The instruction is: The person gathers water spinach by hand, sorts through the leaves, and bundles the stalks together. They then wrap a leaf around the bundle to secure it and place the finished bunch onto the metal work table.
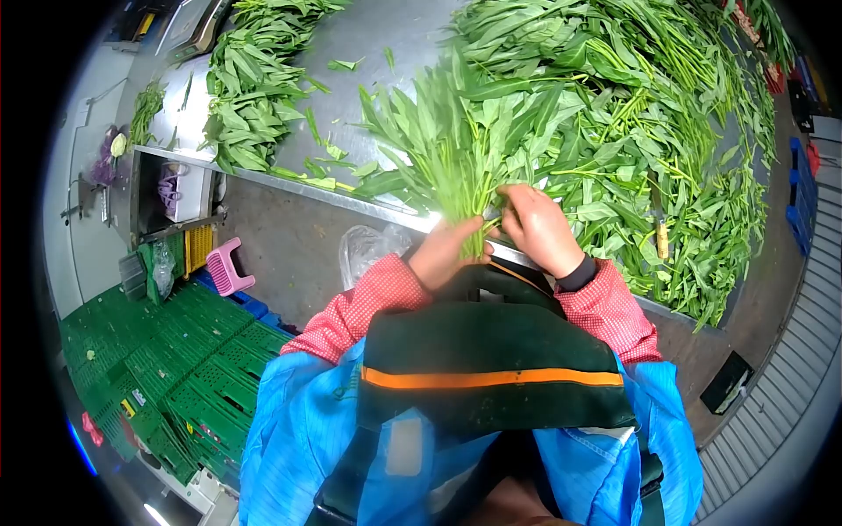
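My left hand (449, 252) is closed around the lower stems of a bunch of water spinach (465, 145), held upright at the table's front edge with its leaves fanning up and away. The leaves on its left side are blurred. My right hand (538, 230) is beside it, with thumb and fingers pinched at a stem on the bunch's right side; the fingertips are partly hidden. Just beyond and to the right spreads a large loose heap of water spinach (614, 114). A knife with a yellowish handle (662, 239) lies on that heap.
The metal table (351, 101) carries another row of water spinach (254, 83) at left, with scattered leaves between. Below left are a pink stool (230, 266), a clear plastic bag (373, 250) and green crates (175, 351). A blue crate (800, 197) stands at far right.
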### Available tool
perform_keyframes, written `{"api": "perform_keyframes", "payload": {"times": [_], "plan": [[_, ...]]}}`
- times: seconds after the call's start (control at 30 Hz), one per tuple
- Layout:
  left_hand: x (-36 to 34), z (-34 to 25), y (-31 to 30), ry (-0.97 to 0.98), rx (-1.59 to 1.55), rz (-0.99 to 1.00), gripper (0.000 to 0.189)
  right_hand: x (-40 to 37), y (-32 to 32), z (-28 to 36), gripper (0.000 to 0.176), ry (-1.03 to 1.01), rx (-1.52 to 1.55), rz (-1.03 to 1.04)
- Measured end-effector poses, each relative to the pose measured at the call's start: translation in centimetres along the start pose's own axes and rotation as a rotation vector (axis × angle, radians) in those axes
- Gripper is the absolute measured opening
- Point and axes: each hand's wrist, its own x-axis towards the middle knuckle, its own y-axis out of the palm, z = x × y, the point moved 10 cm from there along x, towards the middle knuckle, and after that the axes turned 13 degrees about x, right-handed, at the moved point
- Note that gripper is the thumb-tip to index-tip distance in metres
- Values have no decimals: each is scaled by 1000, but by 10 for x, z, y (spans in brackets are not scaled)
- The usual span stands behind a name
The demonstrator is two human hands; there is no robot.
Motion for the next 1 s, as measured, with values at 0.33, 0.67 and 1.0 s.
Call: {"api": "perform_keyframes", "payload": {"times": [0.33,0.67,1.0], "plan": [[1,-3,5,36,23,3,25,-13,37,-66,24,544,478,46],[9,6,-8,162,132,-39,23,-11,9,31,12,-5,24,-8],[11,5,0,44,-188,25,17,-36,8,2,26,344,351,265]]}}
